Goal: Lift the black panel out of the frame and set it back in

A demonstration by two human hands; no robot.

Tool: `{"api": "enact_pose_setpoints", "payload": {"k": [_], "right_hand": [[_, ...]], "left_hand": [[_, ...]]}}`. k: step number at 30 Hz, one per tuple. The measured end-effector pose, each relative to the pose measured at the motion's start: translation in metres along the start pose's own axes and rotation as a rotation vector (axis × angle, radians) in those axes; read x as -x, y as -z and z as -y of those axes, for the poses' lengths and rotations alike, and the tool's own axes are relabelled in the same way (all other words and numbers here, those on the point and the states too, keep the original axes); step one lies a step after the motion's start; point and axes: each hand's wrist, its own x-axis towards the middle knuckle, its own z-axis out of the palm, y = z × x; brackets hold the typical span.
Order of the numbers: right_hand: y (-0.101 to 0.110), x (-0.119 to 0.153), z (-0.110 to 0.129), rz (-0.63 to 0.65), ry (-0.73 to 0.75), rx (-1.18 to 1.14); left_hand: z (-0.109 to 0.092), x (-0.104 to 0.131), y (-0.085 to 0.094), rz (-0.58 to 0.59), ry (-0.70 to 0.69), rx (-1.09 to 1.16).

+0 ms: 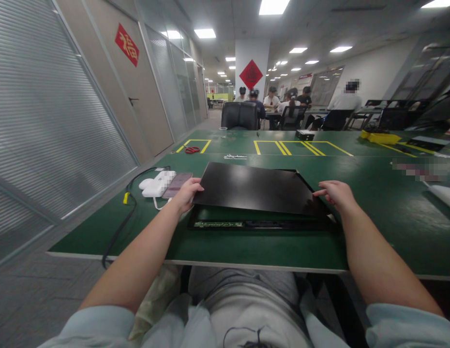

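A flat, glossy black screen panel point(243, 186) sits tilted over a thin black monitor frame point(297, 225), turned slightly askew to it. My left hand point(188, 192) pinches the panel's left edge, thumb on top, and that side is raised off the frame. At the right edge my right hand point(336, 194) has its fingers curled, with fingertips at the panel's rim; its thumb is hard to make out. Along the frame's near side a green circuit board strip point(217, 224) shows. The panel hides most of the frame's inside.
Left of the panel lie a phone point(178, 184), white devices point(157, 184) and a black cable point(128, 212) with a yellow tag. Red-handled scissors point(192, 150), small white pieces point(235, 156) and yellow tape lines are farther back on the green table point(138, 237). Several people sit beyond.
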Motion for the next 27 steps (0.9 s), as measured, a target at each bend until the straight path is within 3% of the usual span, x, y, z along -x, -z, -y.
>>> {"api": "enact_pose_setpoints", "payload": {"k": [27], "right_hand": [[0.0003, 0.0023, -0.0019, -0.052, 0.204, 0.511]], "left_hand": [[0.0041, 0.0049, -0.0041, -0.069, 0.052, -0.177]]}}
